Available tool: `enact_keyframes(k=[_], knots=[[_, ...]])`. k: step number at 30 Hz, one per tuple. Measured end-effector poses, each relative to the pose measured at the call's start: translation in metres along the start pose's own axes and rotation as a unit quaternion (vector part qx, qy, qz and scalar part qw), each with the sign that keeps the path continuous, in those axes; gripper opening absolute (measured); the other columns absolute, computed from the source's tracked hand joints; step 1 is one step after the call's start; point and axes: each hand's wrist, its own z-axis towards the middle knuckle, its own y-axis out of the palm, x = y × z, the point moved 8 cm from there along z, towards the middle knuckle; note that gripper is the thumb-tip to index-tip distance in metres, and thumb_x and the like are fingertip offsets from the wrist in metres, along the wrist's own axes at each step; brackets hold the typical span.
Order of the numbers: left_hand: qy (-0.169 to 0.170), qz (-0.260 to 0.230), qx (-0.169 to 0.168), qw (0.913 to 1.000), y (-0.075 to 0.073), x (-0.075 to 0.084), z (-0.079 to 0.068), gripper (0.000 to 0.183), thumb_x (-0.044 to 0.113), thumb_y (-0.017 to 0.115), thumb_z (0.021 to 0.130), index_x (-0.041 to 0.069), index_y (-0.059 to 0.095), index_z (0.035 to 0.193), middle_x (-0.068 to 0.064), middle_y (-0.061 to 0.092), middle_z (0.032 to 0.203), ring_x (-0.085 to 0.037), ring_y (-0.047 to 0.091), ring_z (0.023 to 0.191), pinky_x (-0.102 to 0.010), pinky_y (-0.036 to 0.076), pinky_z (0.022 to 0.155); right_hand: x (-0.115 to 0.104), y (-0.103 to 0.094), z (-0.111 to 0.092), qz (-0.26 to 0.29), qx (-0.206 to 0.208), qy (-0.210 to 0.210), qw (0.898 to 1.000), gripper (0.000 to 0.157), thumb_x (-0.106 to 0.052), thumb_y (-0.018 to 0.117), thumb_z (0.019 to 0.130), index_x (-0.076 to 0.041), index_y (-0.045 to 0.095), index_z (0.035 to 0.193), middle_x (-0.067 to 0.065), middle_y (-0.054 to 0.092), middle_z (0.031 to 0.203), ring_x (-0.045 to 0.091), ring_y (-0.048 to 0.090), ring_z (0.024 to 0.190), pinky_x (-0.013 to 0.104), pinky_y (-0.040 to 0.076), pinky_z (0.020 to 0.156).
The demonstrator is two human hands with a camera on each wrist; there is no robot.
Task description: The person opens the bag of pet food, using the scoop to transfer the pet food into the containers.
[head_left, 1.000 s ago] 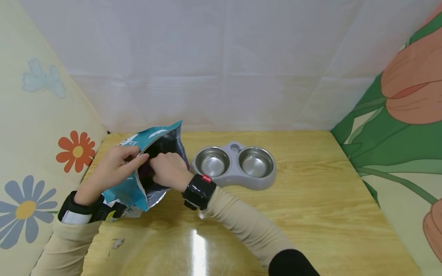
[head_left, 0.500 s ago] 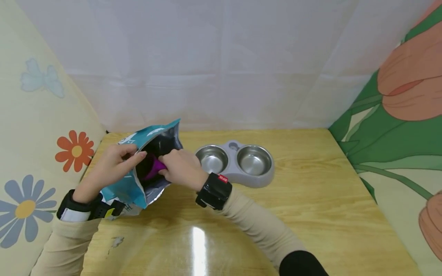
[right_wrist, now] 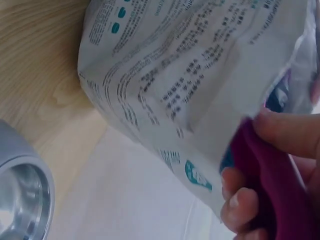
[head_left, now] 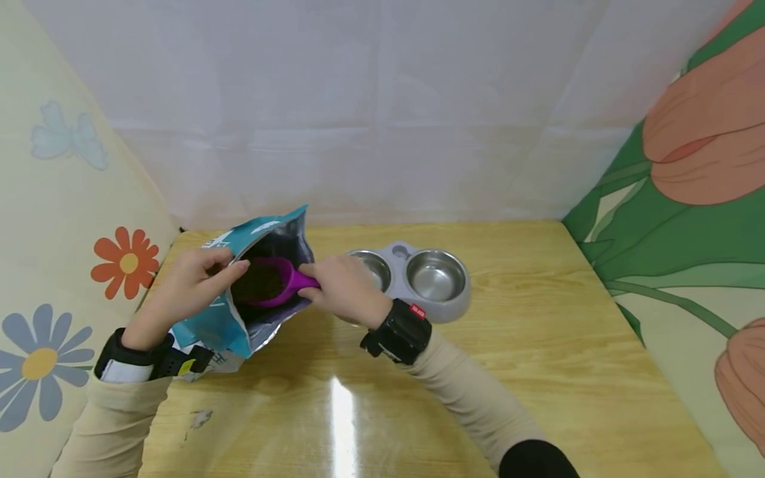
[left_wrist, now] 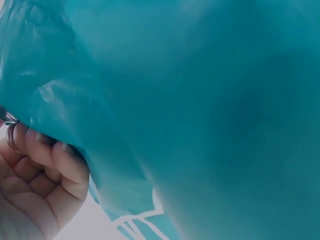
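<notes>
A teal and white foil-lined bag [head_left: 206,325] stands at the left of the table, its mouth open toward the right. My left hand [head_left: 188,285] pinches the near-left edge of that mouth; in the left wrist view its curled fingers [left_wrist: 52,160] lie at the teal film. With my right hand [head_left: 346,282] I hold a purple scoop [head_left: 293,282] by its handle. The scoop's bowl is at the bag's mouth, with brownish contents in it that are too dark to make out. In the right wrist view, thumb and fingers close round the purple handle [right_wrist: 280,185] beside the bag's printed white side.
A grey double pet bowl [head_left: 400,282] with two steel dishes stands right of the bag, its left dish partly hidden behind my right hand. The wooden table [head_left: 538,345] extends to the right. A white sheet [head_left: 382,133] hangs at the back, between patterned side walls.
My right hand has drawn back to the right out of the bag, bringing the purple scoop into sight at its mouth. The left hand keeps its grip on the bag's edge.
</notes>
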Motion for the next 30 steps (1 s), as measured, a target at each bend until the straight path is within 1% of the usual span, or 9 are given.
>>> enact_keyframes(k=[3, 7, 9, 13, 17, 21, 24, 30], knots=[[0.000, 0.003, 0.001, 1.0000, 0.000, 0.000, 0.000, 0.036, 0.006, 0.062, 0.084, 0.015, 0.039, 0.058, 0.011, 0.023, 0.054, -0.007, 0.028, 0.044, -0.024, 0.024, 0.042, 0.008, -0.003, -0.006, 0.007, 0.005, 0.010, 1.000, 0.029, -0.039, 0.058, 0.087, -0.021, 0.064, 0.109, -0.007, 0.056, 0.072, 0.009, 0.051, 0.062, 0.025, 0.037, 0.050], [-0.004, 0.003, 0.001, 1.0000, 0.000, 0.000, 0.000, 0.036, 0.007, 0.061, 0.085, 0.015, 0.039, 0.058, 0.011, 0.023, 0.054, -0.007, 0.028, 0.044, -0.024, 0.024, 0.042, 0.016, -0.007, -0.014, 0.004, 0.022, 0.006, 1.000, 0.023, -0.038, 0.060, 0.085, -0.021, 0.064, 0.100, -0.006, 0.054, 0.066, 0.010, 0.051, 0.059, 0.026, 0.037, 0.049], [-0.005, 0.002, 0.001, 1.0000, -0.001, 0.000, 0.000, 0.036, 0.007, 0.061, 0.085, 0.015, 0.038, 0.058, 0.011, 0.023, 0.054, -0.007, 0.028, 0.044, -0.024, 0.024, 0.042, 0.020, -0.009, -0.018, 0.000, 0.037, 0.001, 0.999, 0.022, -0.038, 0.061, 0.085, -0.020, 0.064, 0.098, -0.006, 0.053, 0.065, 0.010, 0.051, 0.058, 0.026, 0.038, 0.049], [-0.007, -0.002, 0.001, 1.0000, -0.002, 0.001, 0.001, 0.036, 0.007, 0.061, 0.085, 0.014, 0.039, 0.058, 0.010, 0.024, 0.054, -0.008, 0.028, 0.044, -0.025, 0.025, 0.042, 0.025, -0.009, -0.026, 0.024, 0.060, -0.002, 0.998, 0.020, -0.036, 0.064, 0.083, -0.019, 0.065, 0.095, -0.007, 0.052, 0.063, 0.009, 0.048, 0.055, 0.027, 0.038, 0.049], [-0.006, 0.001, 0.005, 1.0000, -0.003, 0.001, 0.001, 0.035, 0.008, 0.061, 0.086, 0.014, 0.040, 0.059, 0.010, 0.025, 0.053, -0.008, 0.029, 0.045, -0.025, 0.025, 0.042, 0.028, -0.006, -0.030, 0.051, 0.072, -0.001, 0.996, 0.018, -0.036, 0.064, 0.083, -0.020, 0.065, 0.092, -0.007, 0.050, 0.061, 0.008, 0.045, 0.052, 0.025, 0.036, 0.047], [-0.003, 0.007, 0.009, 0.9999, -0.003, 0.001, 0.001, 0.034, 0.008, 0.062, 0.085, 0.015, 0.040, 0.059, 0.010, 0.025, 0.053, -0.008, 0.030, 0.045, -0.024, 0.026, 0.042, 0.031, 0.001, -0.034, 0.071, 0.084, 0.002, 0.994, 0.024, -0.035, 0.064, 0.083, -0.019, 0.067, 0.101, -0.006, 0.055, 0.063, 0.006, 0.044, 0.049, 0.022, 0.035, 0.045], [-0.003, 0.007, 0.010, 0.9999, -0.003, 0.002, 0.001, 0.035, 0.007, 0.062, 0.085, 0.015, 0.040, 0.059, 0.010, 0.025, 0.053, -0.008, 0.030, 0.045, -0.024, 0.025, 0.043, 0.033, 0.006, -0.036, 0.085, 0.095, 0.002, 0.992, 0.032, -0.032, 0.065, 0.083, -0.015, 0.066, 0.109, -0.003, 0.060, 0.067, 0.006, 0.042, 0.047, 0.020, 0.033, 0.045], [-0.007, 0.010, 0.010, 0.9999, -0.003, 0.001, 0.001, 0.035, 0.008, 0.061, 0.085, 0.015, 0.039, 0.059, 0.009, 0.024, 0.054, -0.008, 0.029, 0.045, -0.025, 0.025, 0.043, 0.034, 0.007, -0.040, 0.083, 0.117, 0.003, 0.990, 0.035, -0.033, 0.067, 0.082, -0.013, 0.066, 0.110, -0.002, 0.059, 0.065, 0.006, 0.039, 0.045, 0.020, 0.030, 0.043]])
